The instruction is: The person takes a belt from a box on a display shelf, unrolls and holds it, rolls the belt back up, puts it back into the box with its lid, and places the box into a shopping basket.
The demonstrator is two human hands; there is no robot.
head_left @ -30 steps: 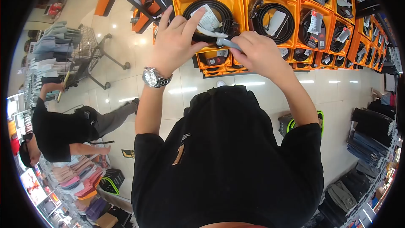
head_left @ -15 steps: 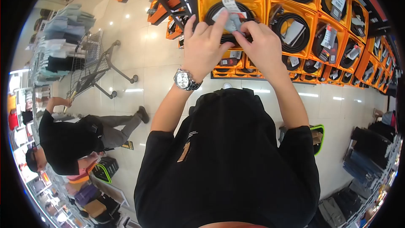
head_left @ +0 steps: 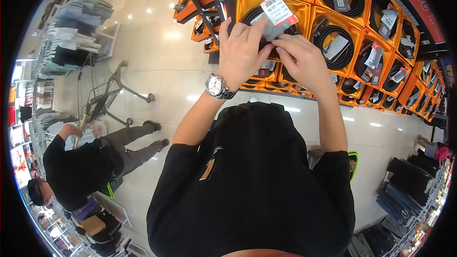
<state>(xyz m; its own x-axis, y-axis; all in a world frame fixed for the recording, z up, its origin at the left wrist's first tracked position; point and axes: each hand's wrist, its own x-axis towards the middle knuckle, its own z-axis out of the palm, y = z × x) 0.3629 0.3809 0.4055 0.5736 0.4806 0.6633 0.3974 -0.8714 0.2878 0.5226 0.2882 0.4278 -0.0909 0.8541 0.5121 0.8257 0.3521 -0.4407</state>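
A white price tag with a red edge (head_left: 279, 10) stands up between my hands, over an orange box (head_left: 301, 11) that holds a coiled black belt. My left hand (head_left: 242, 50), with a metal watch (head_left: 217, 86) on the wrist, has its index finger and thumb at the tag's left and lower side, the other fingers raised. With thumb and fingertips pinched together, my right hand (head_left: 301, 56) grips the tag's lower end. Part of the belt is hidden behind the tag and fingers.
More orange boxes with coiled belts (head_left: 336, 45) extend to the right. At the left, a person in black (head_left: 81, 171) holds a shopping cart (head_left: 101, 90) beside hanging clothes (head_left: 71, 31). Folded jeans (head_left: 400, 200) lie at the right. A green-rimmed basket (head_left: 353, 165) is behind my right arm.
The view has shifted, so the boxes and hands appear further right. The tag has turned up and now shows its printed face. My right hand has moved from a grey piece to the tag's lower end.
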